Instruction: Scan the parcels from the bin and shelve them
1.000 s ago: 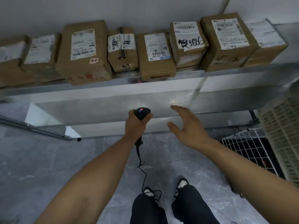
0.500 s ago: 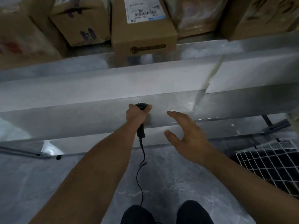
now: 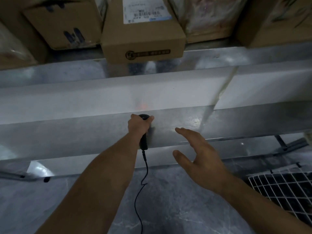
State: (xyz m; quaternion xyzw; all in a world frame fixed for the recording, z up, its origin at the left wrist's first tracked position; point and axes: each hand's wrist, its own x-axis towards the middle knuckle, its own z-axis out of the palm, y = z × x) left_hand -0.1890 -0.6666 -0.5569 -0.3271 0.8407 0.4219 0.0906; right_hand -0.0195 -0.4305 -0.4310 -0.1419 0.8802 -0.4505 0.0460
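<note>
Head view: my left hand [image 3: 139, 124] grips the scanner [image 3: 143, 132]; my right hand [image 3: 197, 156] hangs open, empty. Parcels [image 3: 143, 31] sit shelved far above; the bin [image 3: 283, 188] lies near right, closer to my right hand.

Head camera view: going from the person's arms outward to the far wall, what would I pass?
Grey marble floor → right hand, open → left hand gripping the black scanner → metal shelf edge → cardboard box with barcode label.
</note>
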